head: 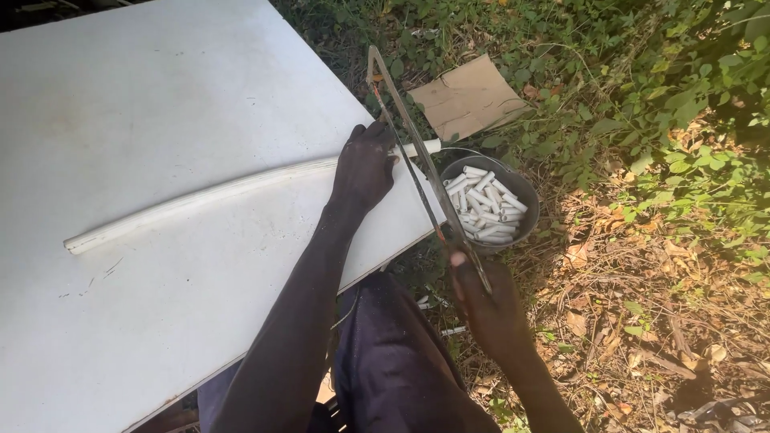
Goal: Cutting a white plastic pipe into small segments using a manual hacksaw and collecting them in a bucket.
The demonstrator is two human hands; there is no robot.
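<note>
The white pipe (241, 188) lies lengthwise across the white board (144, 104), a long run w/ a slight bow, its right end poking just past the board's edge so the cut falls in open air, not on the surface. That overhanging tip sits right above the grey bowl (525, 192), which is already well filled w/ short cut pipe pieces (484, 204); placed there, I'd judge, so each offcut drops straight in.

Your left hand (365, 164) is spread palm-down over the pipe near the edge, fingers curled over it, pressing it flat to the board. Prob. there to stop it rolling or chattering, and it's close to the blade for max. stiffness. Mind those fingertips.

Your right hand (489, 301) is closed tight round the handle end of the hacksaw (417, 164). The frame runs diagonally away from you, blade crossing the pipe just beside your left hand, approx. at the board's edge.

Further out: your dark-trousered knee (393, 353) is tucked under the board's near corner. A flat scrap of cardboard (469, 96) lies on the weeds behind the bowl, w/ dry leaves (642, 305) and green growth all round on the right.
</note>
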